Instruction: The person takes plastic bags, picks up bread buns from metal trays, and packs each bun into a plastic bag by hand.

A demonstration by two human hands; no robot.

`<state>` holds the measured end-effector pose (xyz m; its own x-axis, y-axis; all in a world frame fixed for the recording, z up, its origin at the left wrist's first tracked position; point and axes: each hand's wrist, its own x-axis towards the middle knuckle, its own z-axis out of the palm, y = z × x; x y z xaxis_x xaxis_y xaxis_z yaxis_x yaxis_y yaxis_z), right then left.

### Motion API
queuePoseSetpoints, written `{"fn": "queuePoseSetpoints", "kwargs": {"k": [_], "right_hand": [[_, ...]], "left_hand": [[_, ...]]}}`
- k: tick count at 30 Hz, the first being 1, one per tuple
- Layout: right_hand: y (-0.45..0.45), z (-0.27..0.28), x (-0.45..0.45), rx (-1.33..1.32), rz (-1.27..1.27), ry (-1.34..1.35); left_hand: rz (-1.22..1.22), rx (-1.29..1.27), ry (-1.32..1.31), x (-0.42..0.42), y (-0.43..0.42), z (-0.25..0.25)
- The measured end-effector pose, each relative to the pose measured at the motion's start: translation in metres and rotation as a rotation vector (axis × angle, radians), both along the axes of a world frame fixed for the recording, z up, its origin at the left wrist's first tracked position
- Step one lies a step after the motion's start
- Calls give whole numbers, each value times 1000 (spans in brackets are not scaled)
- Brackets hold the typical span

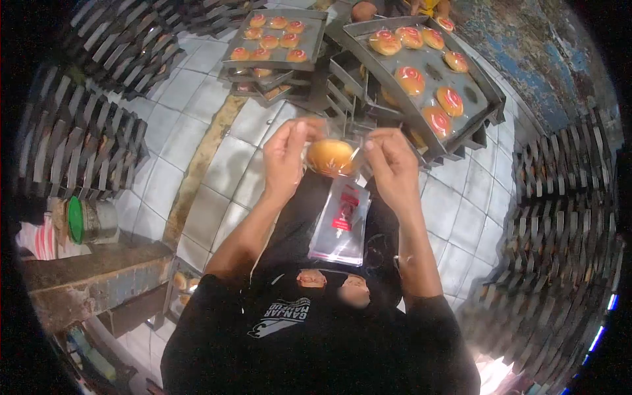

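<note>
A round golden bun [331,157] sits inside a clear plastic bag, held up in front of my lap. My left hand [288,157] pinches the bag's upper corner on the left side. On the other side, my right hand [392,161] pinches the opposite corner, with the bun hanging between the two. Below it, a stack of clear printed bags [340,220] with a red label lies on my lap.
Metal trays of buns with red swirls stand stacked at the back right [484,95] and back centre [273,64]. Dark stacked trays line both sides [85,135]. A tin with a green rim [97,219] stands left. Another person's hand [442,9] shows at the top.
</note>
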<state>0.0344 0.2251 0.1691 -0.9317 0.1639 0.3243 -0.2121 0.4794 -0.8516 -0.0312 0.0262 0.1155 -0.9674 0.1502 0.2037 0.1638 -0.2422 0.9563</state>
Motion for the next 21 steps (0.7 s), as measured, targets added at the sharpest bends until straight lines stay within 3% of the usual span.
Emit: {"fn": "queuePoseSetpoints", "kwargs": {"k": [2,4,5,6,8,10,14,16,17,19,20,21], "right_hand": [[-5,9,4,114,-16,108],[-4,-14,10,334,-90,471],[0,-37,8,321,-48,296],[1,-43,11,325,-37,316],[2,-48,15,26,-153,111],[3,-43,20,-14,-130,131],[23,-44,-20,-242,-7,-126],[34,-64,-38,-568,-33,-366],[34,-67,-30,-433,-4,-248],[20,-65,-4,-439,-4,-292],[12,-70,17,-443,-20,-329],[6,-87,37,-493,-22,-368]], "left_hand": [[54,-49,202,1,6,21],[48,-116,218,-1,8,-5],[37,-193,223,3,6,-20],[53,-188,239,10,4,-28],[29,-194,39,13,3,-35],[49,-82,29,26,10,-27],[-40,-41,-66,-13,14,-18],[28,-165,-157,-28,10,-26],[39,-167,-157,-27,4,-26],[264,-476,348,1,-10,-17],[254,-486,326,21,-18,-37],[173,-358,89,38,-25,-66]]}}
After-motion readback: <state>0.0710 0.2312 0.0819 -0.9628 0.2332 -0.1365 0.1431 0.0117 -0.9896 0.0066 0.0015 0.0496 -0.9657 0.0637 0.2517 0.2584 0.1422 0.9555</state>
